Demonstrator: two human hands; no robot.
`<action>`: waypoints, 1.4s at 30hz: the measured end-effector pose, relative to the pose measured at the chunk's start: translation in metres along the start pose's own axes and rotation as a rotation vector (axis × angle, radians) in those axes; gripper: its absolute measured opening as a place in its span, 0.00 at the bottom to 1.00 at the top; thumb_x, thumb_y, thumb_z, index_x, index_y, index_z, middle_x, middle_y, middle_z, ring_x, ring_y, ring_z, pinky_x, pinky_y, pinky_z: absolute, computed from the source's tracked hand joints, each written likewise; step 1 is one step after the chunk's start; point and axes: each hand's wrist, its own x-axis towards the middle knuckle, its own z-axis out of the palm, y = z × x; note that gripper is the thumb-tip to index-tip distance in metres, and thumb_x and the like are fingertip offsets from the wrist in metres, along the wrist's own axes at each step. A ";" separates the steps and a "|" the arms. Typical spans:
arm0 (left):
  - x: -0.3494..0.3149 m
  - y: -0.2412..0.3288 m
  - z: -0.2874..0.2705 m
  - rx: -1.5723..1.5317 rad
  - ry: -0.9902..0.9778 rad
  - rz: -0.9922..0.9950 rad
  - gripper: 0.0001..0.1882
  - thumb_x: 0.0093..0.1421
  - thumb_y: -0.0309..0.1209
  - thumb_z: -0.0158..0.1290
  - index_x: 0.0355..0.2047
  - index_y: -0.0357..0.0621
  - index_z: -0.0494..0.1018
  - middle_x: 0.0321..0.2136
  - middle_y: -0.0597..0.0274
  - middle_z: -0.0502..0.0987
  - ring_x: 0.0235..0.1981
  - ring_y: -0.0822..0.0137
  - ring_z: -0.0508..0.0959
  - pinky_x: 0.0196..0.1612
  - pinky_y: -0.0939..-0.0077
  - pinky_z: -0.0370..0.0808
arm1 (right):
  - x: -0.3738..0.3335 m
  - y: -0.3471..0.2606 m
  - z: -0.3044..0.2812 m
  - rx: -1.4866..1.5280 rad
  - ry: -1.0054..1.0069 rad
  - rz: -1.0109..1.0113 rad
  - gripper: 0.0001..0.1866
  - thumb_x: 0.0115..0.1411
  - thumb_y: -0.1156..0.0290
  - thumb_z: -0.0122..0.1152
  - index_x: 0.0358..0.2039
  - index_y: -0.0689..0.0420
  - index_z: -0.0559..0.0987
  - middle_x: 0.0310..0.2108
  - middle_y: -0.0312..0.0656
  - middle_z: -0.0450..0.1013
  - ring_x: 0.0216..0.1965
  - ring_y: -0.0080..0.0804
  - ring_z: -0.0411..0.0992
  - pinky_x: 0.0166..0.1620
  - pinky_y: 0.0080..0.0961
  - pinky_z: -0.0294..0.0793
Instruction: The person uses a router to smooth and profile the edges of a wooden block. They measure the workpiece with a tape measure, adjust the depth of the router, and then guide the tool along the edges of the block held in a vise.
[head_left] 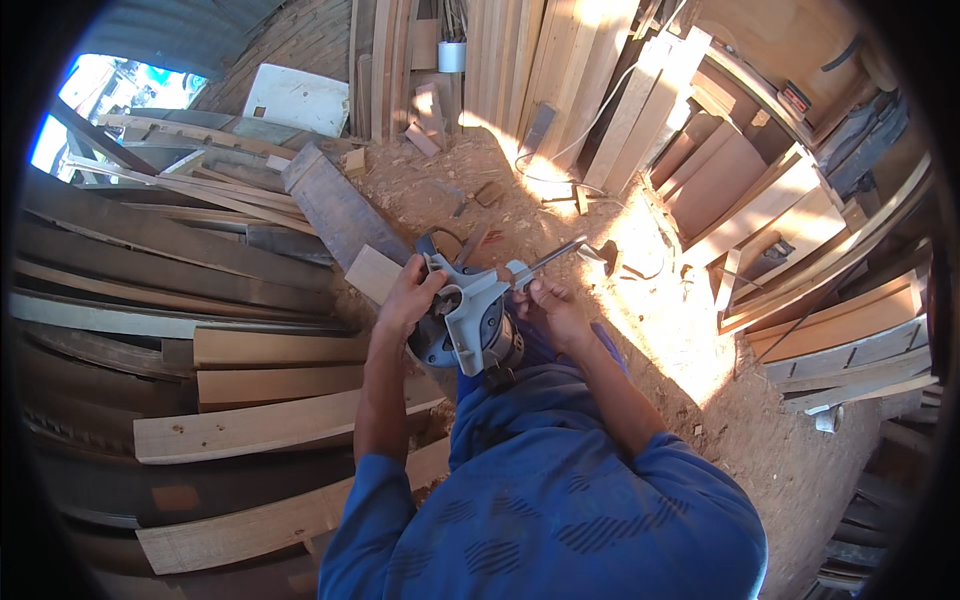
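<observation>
The left hand clamps its fingers on the grey metal-bodied power router, held at lap height. The right hand grips a slim steel wrench at the housing. Adjustment appears underway; steady counter-hold is required.

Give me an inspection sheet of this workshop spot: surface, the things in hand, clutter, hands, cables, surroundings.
Surface: sawdust-covered dirt floor, partly sunlit.
Job's things: grey power tool held over the lap; metal rod sticks out to its right.
Clutter: wood offcuts and scraps on the floor.
Hands: left hand grips the tool's left side; right hand holds the rod's near end.
Cables: white cord runs down the leaning planks.
Surroundings: stacked boards to the left, timber frames to the right.
</observation>
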 end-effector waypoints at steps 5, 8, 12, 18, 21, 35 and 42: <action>-0.004 0.008 0.003 -0.018 -0.024 0.024 0.10 0.66 0.33 0.56 0.40 0.41 0.71 0.32 0.67 0.75 0.32 0.76 0.72 0.33 0.76 0.71 | -0.007 -0.004 -0.001 0.540 -0.153 0.321 0.05 0.70 0.68 0.58 0.41 0.56 0.78 0.37 0.35 0.75 0.33 0.20 0.70 0.40 0.24 0.73; -0.002 0.004 0.000 0.009 -0.017 0.025 0.10 0.66 0.33 0.56 0.40 0.41 0.71 0.32 0.66 0.75 0.32 0.76 0.72 0.33 0.77 0.70 | -0.013 -0.011 0.009 -0.131 0.098 -0.033 0.08 0.70 0.68 0.58 0.44 0.58 0.78 0.37 0.36 0.75 0.35 0.24 0.72 0.41 0.27 0.74; -0.003 0.005 0.003 -0.011 0.004 -0.013 0.10 0.66 0.34 0.56 0.41 0.41 0.71 0.31 0.66 0.75 0.31 0.76 0.73 0.34 0.77 0.70 | -0.012 -0.008 0.015 -0.741 0.154 -0.461 0.12 0.71 0.68 0.56 0.49 0.61 0.78 0.36 0.38 0.76 0.37 0.26 0.73 0.42 0.31 0.75; -0.006 0.009 0.004 0.001 -0.016 0.012 0.12 0.66 0.36 0.56 0.40 0.41 0.71 0.32 0.65 0.75 0.33 0.75 0.72 0.35 0.75 0.71 | -0.007 -0.010 -0.002 -0.085 0.015 -0.008 0.12 0.71 0.61 0.58 0.44 0.56 0.81 0.36 0.34 0.77 0.36 0.27 0.74 0.44 0.30 0.74; -0.006 0.008 0.005 0.071 0.015 0.040 0.12 0.66 0.36 0.57 0.40 0.40 0.70 0.31 0.66 0.74 0.33 0.75 0.71 0.35 0.75 0.70 | -0.005 -0.007 0.000 0.464 -0.084 0.288 0.12 0.69 0.56 0.59 0.39 0.51 0.80 0.33 0.31 0.76 0.34 0.25 0.72 0.42 0.30 0.74; -0.004 0.004 0.007 0.123 0.028 0.058 0.15 0.64 0.38 0.59 0.38 0.40 0.69 0.31 0.66 0.70 0.35 0.73 0.68 0.39 0.74 0.70 | -0.004 -0.009 0.005 0.494 -0.063 0.302 0.16 0.70 0.49 0.56 0.34 0.48 0.77 0.26 0.26 0.69 0.28 0.22 0.67 0.36 0.26 0.70; -0.008 0.002 0.003 0.143 0.020 0.050 0.17 0.65 0.41 0.59 0.39 0.39 0.69 0.32 0.64 0.70 0.37 0.71 0.68 0.42 0.72 0.70 | -0.026 -0.028 0.016 0.401 -0.052 0.407 0.19 0.71 0.51 0.55 0.40 0.55 0.79 0.25 0.30 0.70 0.27 0.23 0.67 0.35 0.24 0.69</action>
